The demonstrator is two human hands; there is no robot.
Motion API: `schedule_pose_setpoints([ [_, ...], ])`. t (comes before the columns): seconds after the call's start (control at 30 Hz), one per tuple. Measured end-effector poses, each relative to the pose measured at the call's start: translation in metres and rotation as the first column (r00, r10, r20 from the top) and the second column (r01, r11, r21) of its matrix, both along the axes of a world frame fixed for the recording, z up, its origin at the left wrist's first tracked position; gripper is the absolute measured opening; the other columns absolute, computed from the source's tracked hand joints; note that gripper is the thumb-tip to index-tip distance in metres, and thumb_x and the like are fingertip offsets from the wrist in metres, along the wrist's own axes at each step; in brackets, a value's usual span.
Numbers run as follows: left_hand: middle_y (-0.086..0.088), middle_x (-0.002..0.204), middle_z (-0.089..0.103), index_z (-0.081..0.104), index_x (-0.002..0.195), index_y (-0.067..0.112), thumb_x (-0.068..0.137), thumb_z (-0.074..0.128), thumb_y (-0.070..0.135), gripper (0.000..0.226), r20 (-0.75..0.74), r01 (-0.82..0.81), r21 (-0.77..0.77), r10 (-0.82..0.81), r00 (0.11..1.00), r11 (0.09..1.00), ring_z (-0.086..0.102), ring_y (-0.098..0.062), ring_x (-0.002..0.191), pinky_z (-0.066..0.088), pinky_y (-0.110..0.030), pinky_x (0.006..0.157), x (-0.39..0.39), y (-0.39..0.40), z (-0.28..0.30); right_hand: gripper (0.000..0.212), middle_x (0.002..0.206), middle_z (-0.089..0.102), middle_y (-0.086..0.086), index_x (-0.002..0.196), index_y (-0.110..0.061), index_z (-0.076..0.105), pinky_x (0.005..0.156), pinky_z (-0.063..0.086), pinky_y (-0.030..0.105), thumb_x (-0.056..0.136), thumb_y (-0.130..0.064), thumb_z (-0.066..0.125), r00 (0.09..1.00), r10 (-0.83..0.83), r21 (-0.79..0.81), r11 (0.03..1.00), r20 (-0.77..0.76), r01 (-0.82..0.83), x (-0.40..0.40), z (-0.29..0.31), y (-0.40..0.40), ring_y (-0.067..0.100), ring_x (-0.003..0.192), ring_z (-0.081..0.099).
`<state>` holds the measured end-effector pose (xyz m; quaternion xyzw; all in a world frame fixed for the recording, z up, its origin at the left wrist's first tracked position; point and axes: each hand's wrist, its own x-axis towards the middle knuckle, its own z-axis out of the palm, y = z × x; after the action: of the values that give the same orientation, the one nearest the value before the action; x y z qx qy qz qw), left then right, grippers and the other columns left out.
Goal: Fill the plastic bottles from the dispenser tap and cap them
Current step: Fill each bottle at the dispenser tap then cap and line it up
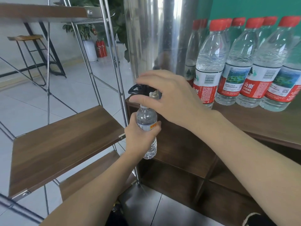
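Observation:
My left hand [141, 136] grips a clear, uncapped plastic bottle [146, 119] around its label and holds it upright, its mouth right under the black tap [138, 90]. The tap sticks out from the base of a tall shiny steel dispenser [156, 35] that stands on the brown counter. My right hand [169, 97] lies over the tap's black handle, fingers on top and thumb beneath. The spout and the bottle's mouth are partly hidden by this hand. I cannot see any water stream.
Several red-capped, labelled water bottles [210, 66] stand in a row on the brown counter [260, 121] to the right of the dispenser. A metal-framed rack with wooden shelves [65, 141] stands at the left, close to the bottle. Open cubbies lie below the counter.

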<state>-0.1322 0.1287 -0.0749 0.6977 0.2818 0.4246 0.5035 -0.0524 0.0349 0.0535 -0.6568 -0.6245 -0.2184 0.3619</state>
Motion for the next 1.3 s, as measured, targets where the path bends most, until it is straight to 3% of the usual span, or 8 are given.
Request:
schedule_pose_setpoints([
  [0.37,0.015,0.094,0.071,0.058,0.108,0.03,0.074,0.09,0.03,0.047,0.004,0.018,0.003,-0.018,1.0,1.0,0.068,0.004,0.086,0.051,-0.008,0.071,0.0,0.004,-0.002,0.042,0.105,0.076,0.011,0.098,-0.011,0.08,0.084,0.057,0.048,0.089,-0.048,0.065,0.998,0.018,-0.007,1.0,0.054,-0.018,0.002,0.004,0.01,0.026,0.095,0.072],
  [0.6,0.017,0.094,0.068,0.055,0.108,0.034,0.076,0.089,0.028,0.047,0.001,0.032,0.017,-0.032,0.999,0.999,0.066,0.009,0.086,0.049,-0.005,0.069,-0.003,0.004,-0.001,0.036,0.125,0.071,0.012,0.106,-0.009,0.079,0.09,0.056,0.052,0.091,-0.039,0.068,0.999,0.033,-0.026,0.999,0.041,-0.032,0.002,0.005,0.004,0.021,0.11,0.07],
  [0.73,0.016,0.091,0.069,0.056,0.104,0.036,0.075,0.089,0.03,0.045,-0.008,0.02,0.023,-0.02,1.0,1.0,0.067,0.005,0.084,0.052,-0.009,0.071,-0.004,0.005,-0.002,0.037,0.126,0.07,0.009,0.107,-0.009,0.078,0.09,0.057,0.04,0.091,-0.04,0.068,0.999,0.035,-0.045,0.998,0.014,-0.034,0.0,0.009,0.004,0.013,0.099,0.071],
  [0.8,0.014,0.092,0.07,0.057,0.107,0.031,0.075,0.089,0.03,0.045,-0.006,0.024,0.022,-0.024,1.0,0.999,0.068,0.003,0.084,0.053,-0.011,0.072,-0.003,0.005,-0.003,0.036,0.124,0.071,0.008,0.106,-0.009,0.078,0.082,0.051,0.025,0.091,-0.04,0.069,0.999,0.034,-0.063,0.997,0.008,-0.033,0.0,0.011,0.003,0.001,0.088,0.062],
  [0.87,0.012,0.095,0.071,0.058,0.111,0.026,0.075,0.089,0.03,0.047,-0.007,0.035,0.018,-0.035,0.999,0.999,0.069,0.0,0.086,0.055,-0.013,0.073,-0.004,0.004,-0.004,0.035,0.115,0.075,0.008,0.104,-0.009,0.078,0.075,0.047,0.019,0.092,-0.041,0.069,0.999,0.036,-0.079,0.996,0.013,-0.034,0.001,0.013,0.003,-0.004,0.082,0.054],
  [1.0,0.011,0.099,0.07,0.057,0.116,0.025,0.076,0.089,0.031,0.051,-0.009,0.044,0.024,-0.044,0.999,0.999,0.069,0.0,0.09,0.055,-0.012,0.074,-0.004,0.004,-0.005,0.036,0.105,0.077,0.01,0.101,-0.008,0.075,0.076,0.046,0.022,0.094,-0.042,0.067,0.999,0.039,-0.099,0.994,-0.001,-0.039,0.002,0.013,0.002,0.007,0.076,0.057],
  [1.13,0.013,0.102,0.069,0.057,0.119,0.026,0.076,0.089,0.034,0.054,-0.019,0.039,0.025,-0.038,0.999,0.999,0.069,0.0,0.092,0.054,-0.01,0.075,-0.006,0.005,-0.006,0.035,0.107,0.077,0.007,0.099,-0.008,0.075,0.073,0.052,0.03,0.094,-0.041,0.067,0.999,0.044,-0.054,0.998,0.031,-0.042,0.003,0.013,0.003,0.001,0.055,0.047],
  [1.3,0.012,0.101,0.07,0.057,0.118,0.025,0.075,0.089,0.035,0.054,-0.029,0.034,0.025,-0.033,0.999,0.999,0.069,-0.001,0.091,0.056,-0.014,0.077,-0.008,0.007,-0.008,0.033,0.109,0.077,0.005,0.097,-0.006,0.075,0.08,0.048,0.027,0.094,-0.039,0.067,0.997,0.057,-0.022,0.998,0.043,-0.056,0.004,0.011,0.004,-0.003,0.066,0.049],
])
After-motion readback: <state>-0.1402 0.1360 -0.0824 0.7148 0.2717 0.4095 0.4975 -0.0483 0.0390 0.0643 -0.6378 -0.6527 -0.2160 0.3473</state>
